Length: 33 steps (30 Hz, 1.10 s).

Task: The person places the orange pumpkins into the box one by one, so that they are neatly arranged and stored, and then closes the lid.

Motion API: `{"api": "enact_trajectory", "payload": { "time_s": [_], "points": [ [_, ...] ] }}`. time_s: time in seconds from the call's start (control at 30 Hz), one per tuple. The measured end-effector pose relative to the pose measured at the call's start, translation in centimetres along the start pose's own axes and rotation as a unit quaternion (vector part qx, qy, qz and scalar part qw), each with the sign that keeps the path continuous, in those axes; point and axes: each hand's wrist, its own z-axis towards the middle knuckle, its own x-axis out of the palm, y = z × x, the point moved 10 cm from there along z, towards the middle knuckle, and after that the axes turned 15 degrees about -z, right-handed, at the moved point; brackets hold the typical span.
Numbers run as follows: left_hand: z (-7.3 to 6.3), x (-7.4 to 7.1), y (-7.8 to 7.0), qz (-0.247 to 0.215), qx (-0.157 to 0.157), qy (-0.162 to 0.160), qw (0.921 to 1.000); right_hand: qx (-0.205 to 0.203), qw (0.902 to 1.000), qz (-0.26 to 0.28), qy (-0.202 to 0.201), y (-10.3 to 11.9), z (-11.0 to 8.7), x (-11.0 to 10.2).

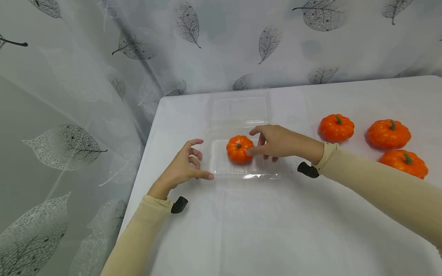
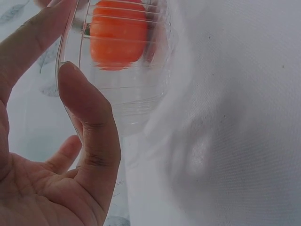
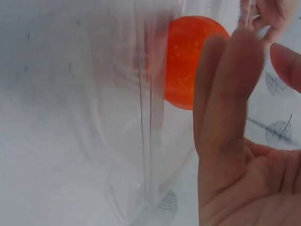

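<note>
A small orange pumpkin with a green stem sits in the base of a clear plastic clamshell box. The box's lid lies folded back, away from me. At the box's left side is my left hand, fingers spread and loosely curved; in the left wrist view its thumb lies right at the rim. My right hand hovers over the right part of the box, its thumb tip beside the pumpkin. The right wrist view shows its fingers extended, overlapping the pumpkin, without a grip on it.
To the right on the white table are three more orange pumpkins: one nearer the box, another farther right, and a third partly behind my right sleeve. A leaf-patterned curtain hangs behind and along the left of the table.
</note>
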Motion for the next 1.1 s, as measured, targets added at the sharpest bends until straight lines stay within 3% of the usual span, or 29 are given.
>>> {"api": "enact_trajectory", "payload": {
  "time_s": [0.13,0.23,0.37,0.57,0.9,1.1],
  "points": [
    [0.0,0.0,0.1,0.0,-0.003,0.003,1.0,0.018,0.9877,0.123,0.095,-0.4,-0.9,1.4],
    [0.0,-0.1,0.2,-0.002,-0.004,0.002,1.0,0.032,0.9763,0.172,0.128,-0.8,-1.3,2.2],
    [0.0,-0.1,0.2,-0.001,-0.005,-0.001,1.0,0.039,0.9673,0.207,0.141,-1.1,-1.1,2.8],
    [-0.2,0.0,0.2,0.001,-0.006,-0.003,1.0,0.017,0.9544,0.256,0.152,-0.5,-0.5,3.5],
    [-0.2,0.2,0.1,-0.004,-0.006,-0.003,1.0,0.011,0.9204,0.359,0.155,0.6,1.1,4.5],
    [-0.2,0.3,0.2,-0.005,-0.01,-0.005,0.9999,0.01,0.9084,0.386,0.16,1.3,1.8,5.2]
  ]
}}
